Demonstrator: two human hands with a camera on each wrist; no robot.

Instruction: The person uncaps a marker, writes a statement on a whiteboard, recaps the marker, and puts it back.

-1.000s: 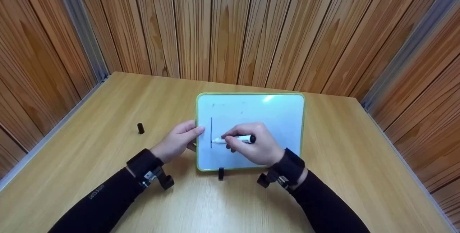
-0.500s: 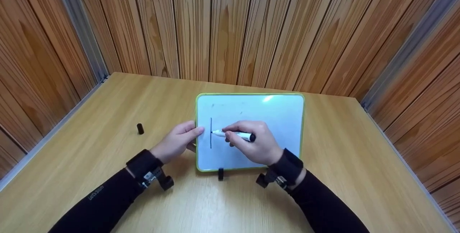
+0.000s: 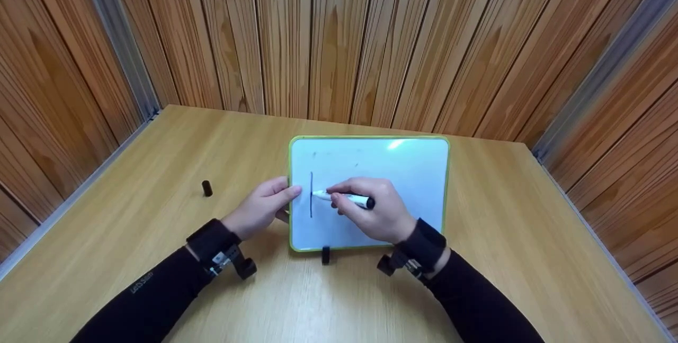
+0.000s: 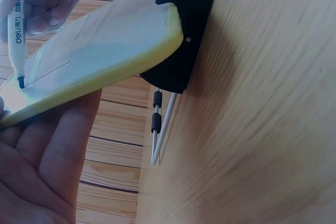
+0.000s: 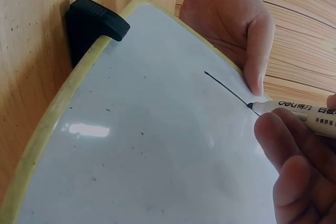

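A whiteboard with a yellow-green frame leans back on a black stand with thin metal legs. My left hand grips its left edge, thumb on the front and fingers behind. In my right hand a white marker is pinched, uncapped, its black tip at the writing surface. That tip meets a straight dark line, which runs up and down near the board's left side in the head view. Part of the board's lower right is hidden behind the right hand.
A black marker cap stands on the wooden table, left of the left hand. Wood-plank walls rise behind the table and on both sides. Faint smudges mark the board's upper part.
The marker tip has risen along the drawn line, from near its lower end to about its middle, and then stays there. My left hand keeps its grip on the board.
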